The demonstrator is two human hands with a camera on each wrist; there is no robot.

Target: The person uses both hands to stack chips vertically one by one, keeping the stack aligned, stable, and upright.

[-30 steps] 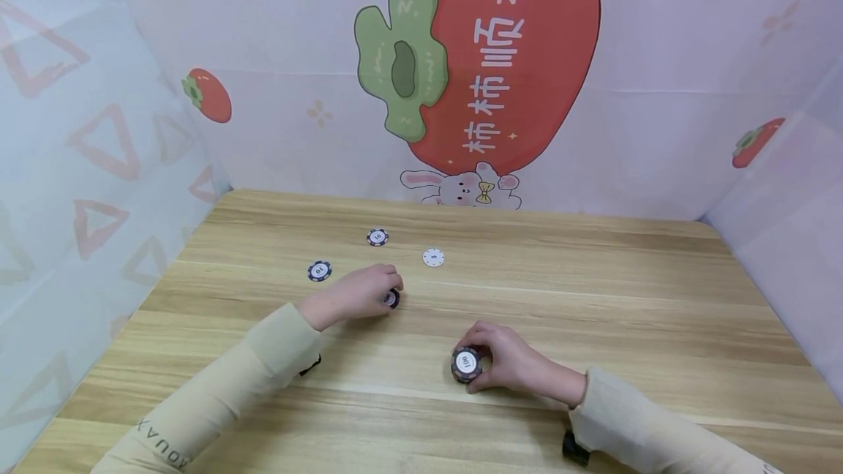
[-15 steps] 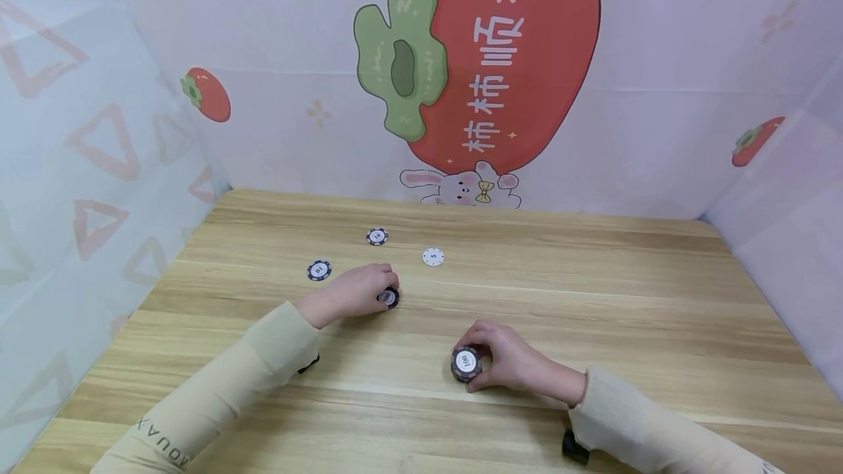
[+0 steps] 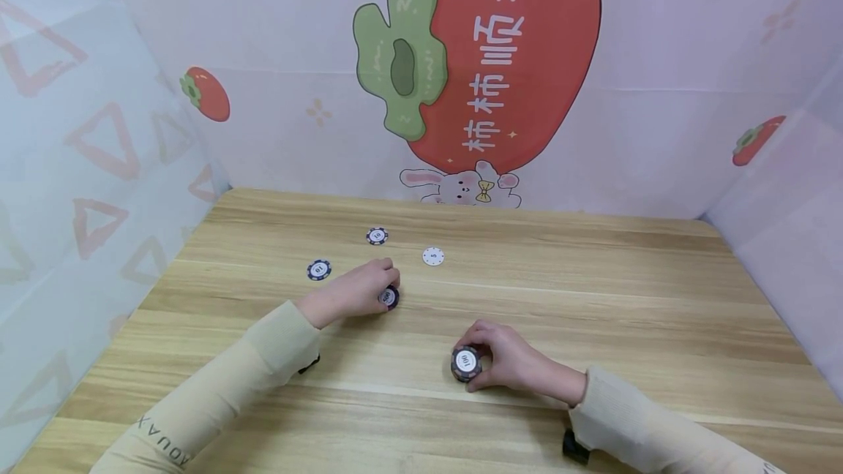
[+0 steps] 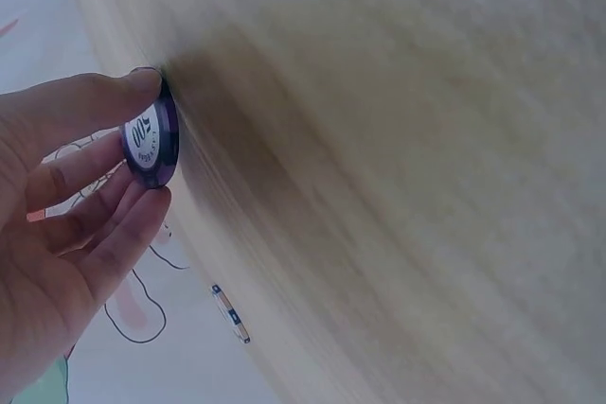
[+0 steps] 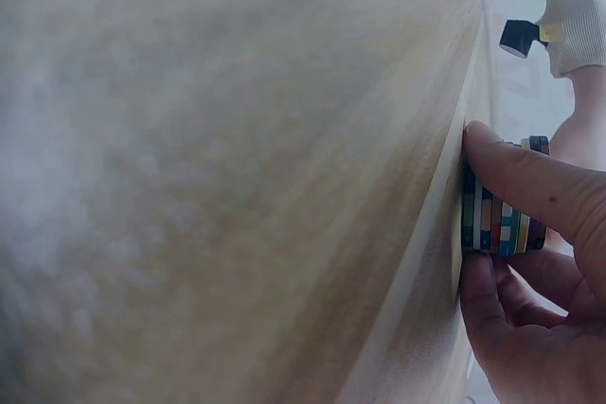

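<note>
chip (image 3: 391, 298) partly behind left hand (image 3: 361, 290)

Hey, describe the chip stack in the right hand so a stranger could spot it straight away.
On the wooden table, find the right hand, nearer the camera than the left hand. It grips the chip stack, whose top is marked 100. Many coloured layers set it apart from the three loose chips and the left hand's 500 chip.

From high up, the head camera looks ahead and down; wrist cameras look close across the surface (image 3: 612, 291). Head and left wrist both see the 500 chip (image 4: 151, 144).
</note>
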